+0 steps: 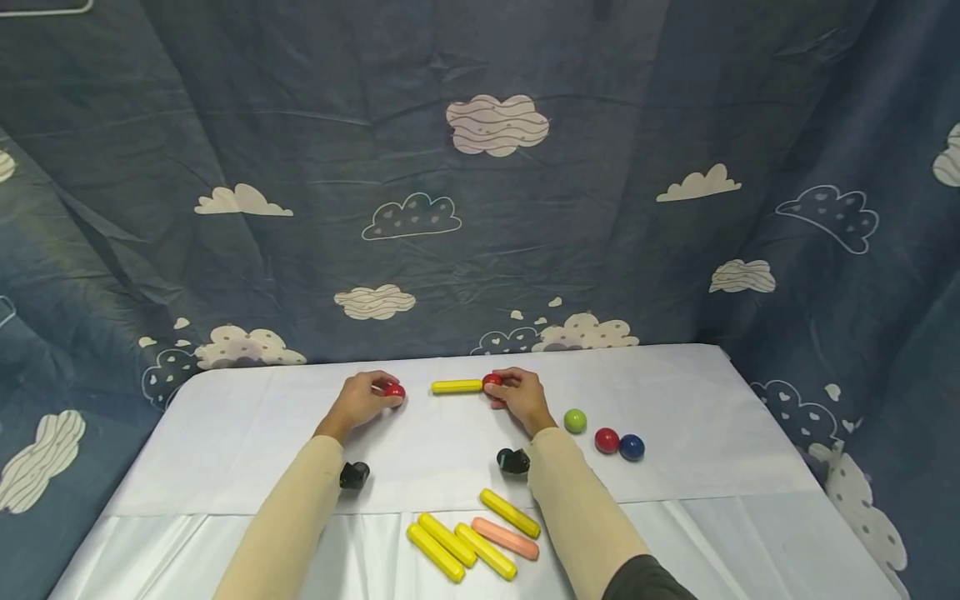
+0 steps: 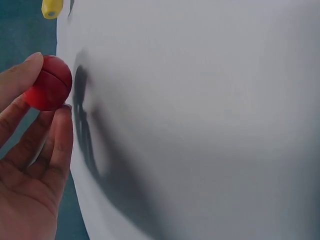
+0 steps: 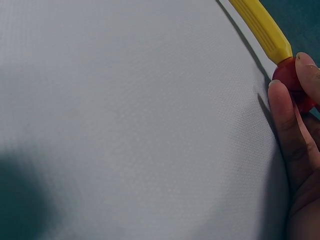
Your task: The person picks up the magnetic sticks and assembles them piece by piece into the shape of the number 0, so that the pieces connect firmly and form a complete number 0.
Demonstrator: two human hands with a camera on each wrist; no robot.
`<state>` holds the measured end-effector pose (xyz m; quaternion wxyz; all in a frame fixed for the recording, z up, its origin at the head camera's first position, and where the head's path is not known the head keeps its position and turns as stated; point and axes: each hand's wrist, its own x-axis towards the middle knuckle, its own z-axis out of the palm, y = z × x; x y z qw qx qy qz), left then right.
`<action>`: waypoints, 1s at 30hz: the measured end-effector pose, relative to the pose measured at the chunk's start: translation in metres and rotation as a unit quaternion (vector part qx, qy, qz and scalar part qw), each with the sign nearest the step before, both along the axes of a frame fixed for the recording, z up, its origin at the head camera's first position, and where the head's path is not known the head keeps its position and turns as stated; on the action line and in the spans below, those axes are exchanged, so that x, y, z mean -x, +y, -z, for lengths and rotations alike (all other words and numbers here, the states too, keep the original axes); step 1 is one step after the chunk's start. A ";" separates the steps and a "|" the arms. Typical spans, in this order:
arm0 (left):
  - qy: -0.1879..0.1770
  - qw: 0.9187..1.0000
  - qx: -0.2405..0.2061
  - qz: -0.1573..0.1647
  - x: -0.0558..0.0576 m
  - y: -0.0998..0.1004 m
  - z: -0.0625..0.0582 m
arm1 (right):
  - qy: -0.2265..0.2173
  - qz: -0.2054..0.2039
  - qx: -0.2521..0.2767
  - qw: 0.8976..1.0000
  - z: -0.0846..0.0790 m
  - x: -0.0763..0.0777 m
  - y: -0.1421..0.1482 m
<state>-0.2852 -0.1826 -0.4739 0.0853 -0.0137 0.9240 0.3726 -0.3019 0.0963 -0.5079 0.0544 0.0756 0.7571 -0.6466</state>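
Note:
At the left of the white table, my left hand (image 1: 358, 405) pinches a red ball (image 1: 395, 390) between thumb and fingertips. In the left wrist view that ball (image 2: 49, 84) has a seam line around it. My right hand (image 1: 527, 398) grips a second red ball (image 1: 492, 382), partly hidden by the thumb and fingers. A yellow rod (image 1: 456, 387) runs leftward from this ball, pointing toward the left hand. The right wrist view has the rod's ridged end (image 3: 272, 42) meeting the red ball (image 3: 286, 74). A gap separates the rod's far end from the left hand's ball.
Right of the right forearm lie a green ball (image 1: 575, 421), a red ball (image 1: 607, 440) and a blue ball (image 1: 632, 447). Several yellow rods (image 1: 436, 553) and a pink rod (image 1: 506, 538) lie near the table's front, between the forearms. A dark cloud-print curtain (image 1: 315, 150) hangs behind.

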 end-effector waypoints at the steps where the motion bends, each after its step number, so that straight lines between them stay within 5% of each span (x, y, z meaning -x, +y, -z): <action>1: 0.001 1.000 -0.008 -0.001 0.000 0.001 0.000 | 0.001 0.000 0.001 1.000 0.000 0.000 0.000; 8: 0.016 0.999 -0.051 -0.005 0.002 0.013 0.002 | 0.015 -0.001 0.015 1.000 0.002 0.000 -0.001; 30: 0.031 0.998 -0.049 -0.005 0.008 0.030 0.011 | 0.004 0.005 0.003 1.000 0.001 0.000 0.000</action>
